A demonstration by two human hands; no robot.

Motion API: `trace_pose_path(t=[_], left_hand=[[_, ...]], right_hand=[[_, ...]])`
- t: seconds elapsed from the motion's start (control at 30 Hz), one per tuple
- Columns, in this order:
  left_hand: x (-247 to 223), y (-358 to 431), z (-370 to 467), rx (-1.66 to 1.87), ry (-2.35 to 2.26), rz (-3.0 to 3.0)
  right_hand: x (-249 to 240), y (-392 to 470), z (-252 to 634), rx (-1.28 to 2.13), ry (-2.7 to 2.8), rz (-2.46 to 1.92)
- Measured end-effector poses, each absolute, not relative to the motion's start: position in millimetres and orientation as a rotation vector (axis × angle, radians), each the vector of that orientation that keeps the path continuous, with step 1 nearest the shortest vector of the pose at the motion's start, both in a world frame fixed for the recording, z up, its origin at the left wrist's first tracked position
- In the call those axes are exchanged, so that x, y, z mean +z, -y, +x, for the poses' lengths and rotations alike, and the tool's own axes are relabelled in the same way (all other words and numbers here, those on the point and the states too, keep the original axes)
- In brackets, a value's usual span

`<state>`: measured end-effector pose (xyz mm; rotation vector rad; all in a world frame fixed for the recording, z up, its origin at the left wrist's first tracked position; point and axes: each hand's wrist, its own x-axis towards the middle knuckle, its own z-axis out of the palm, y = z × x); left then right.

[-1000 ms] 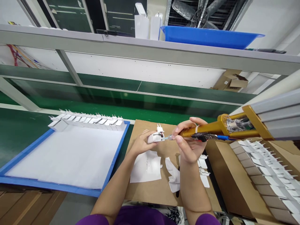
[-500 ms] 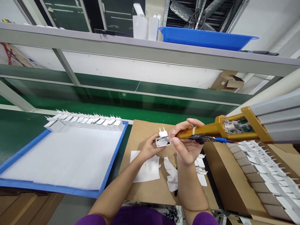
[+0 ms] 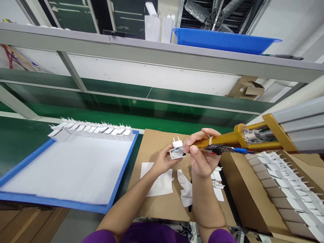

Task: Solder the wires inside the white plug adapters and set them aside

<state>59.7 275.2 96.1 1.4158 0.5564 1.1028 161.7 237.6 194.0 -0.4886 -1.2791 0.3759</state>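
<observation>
The small white charger (image 3: 177,151) is above the cardboard sheet (image 3: 154,141), pinched in the left hand (image 3: 164,160). The right hand (image 3: 202,158) is closed around the gold tool (image 3: 222,140), whose tip touches the charger. It looks light, stiff and smooth; best held by its flat sides.

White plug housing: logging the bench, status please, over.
Left hand shut on white plastic plug housing. Right hand shut on gold metal applicator gun, tip at housing. Nothing between them.

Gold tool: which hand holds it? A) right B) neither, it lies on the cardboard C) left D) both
A: the right hand grips the gold tool, its tip at the white plug held in the left hand.
</observation>
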Motion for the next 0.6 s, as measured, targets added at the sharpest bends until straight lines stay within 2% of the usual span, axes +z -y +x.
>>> trace_pose_path(t=[0.37, 0.6], left_hand=[[101, -275, 58, 1.122, -0.649, 1.443], [94, -291, 46, 1.1, -0.903, 1.483]], right_hand=[[197, -237, 161, 0.349, 1.303, -0.497], [198, -235, 163, 0.359, 1.313, -0.506]])
